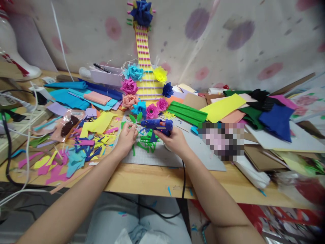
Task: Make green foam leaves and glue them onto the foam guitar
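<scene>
A blue hot glue gun (159, 125) is in my right hand (175, 140), its nozzle pointing left. Its black cord (183, 179) hangs down over the table edge. My left hand (127, 137) is closed in a pinch just left of the nozzle, on a green paper leaf sprig (135, 118) whose leaves show above the fingers. Green paper strips (147, 144) lie between and below my hands on a grey cutting mat (203, 157). Behind them stands a yellow paper guitar (146, 88) ringed with paper flowers, such as a pink flower (152, 110).
Colourful paper scraps (78, 152) cover the table's left side. Folded blue paper (63, 96), green crepe paper (188, 113) and a yellow sheet (223, 106) lie behind. A power strip (22, 127) and white cables are at far left. Cardboard sheets (264, 157) stack at right.
</scene>
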Demonstrator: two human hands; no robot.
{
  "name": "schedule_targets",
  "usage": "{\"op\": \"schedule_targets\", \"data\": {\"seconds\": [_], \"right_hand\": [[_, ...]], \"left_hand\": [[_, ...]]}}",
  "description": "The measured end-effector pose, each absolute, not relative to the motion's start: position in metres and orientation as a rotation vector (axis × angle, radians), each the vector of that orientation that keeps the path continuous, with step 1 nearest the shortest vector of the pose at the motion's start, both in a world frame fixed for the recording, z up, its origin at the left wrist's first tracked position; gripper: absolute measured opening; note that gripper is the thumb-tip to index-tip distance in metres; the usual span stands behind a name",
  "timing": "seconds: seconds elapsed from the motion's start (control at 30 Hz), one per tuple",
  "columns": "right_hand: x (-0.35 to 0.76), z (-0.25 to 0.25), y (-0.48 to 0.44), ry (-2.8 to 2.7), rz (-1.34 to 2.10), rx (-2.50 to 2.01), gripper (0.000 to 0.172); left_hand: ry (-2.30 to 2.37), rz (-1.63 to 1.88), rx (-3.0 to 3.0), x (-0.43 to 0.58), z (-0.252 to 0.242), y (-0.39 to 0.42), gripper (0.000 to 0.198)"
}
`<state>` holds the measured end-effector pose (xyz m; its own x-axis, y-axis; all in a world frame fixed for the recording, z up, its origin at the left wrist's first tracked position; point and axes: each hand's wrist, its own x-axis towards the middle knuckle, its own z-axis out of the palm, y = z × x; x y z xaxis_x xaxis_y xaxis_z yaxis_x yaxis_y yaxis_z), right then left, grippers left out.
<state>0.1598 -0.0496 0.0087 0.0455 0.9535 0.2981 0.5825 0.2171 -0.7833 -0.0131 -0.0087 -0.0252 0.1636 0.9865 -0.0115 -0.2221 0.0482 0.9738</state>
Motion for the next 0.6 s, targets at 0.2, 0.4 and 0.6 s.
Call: {"op": "schedule_targets", "data": {"seconds": [0.2, 0.4, 0.6], "right_hand": [[0.1589, 0.0032, -0.0514, -1.656, 0.534, -1.487, 0.036], [0.1576, 0.0015, -0.0496, -1.666, 0.505, -1.513, 0.037], [0.1595, 0.0001, -0.0485, -1.682, 0.481, -1.532, 0.037]], "left_hand": [[0.952, 1.19, 1.116, -0.0127, -0.0259, -0.0086, 0.024], [0.941, 1.193, 1.135, -0.0133, -0.0285, -0.0074, 0.024], [0.957, 1.187, 1.148, -0.0136, -0.0289, -0.0073, 0.022]]}}
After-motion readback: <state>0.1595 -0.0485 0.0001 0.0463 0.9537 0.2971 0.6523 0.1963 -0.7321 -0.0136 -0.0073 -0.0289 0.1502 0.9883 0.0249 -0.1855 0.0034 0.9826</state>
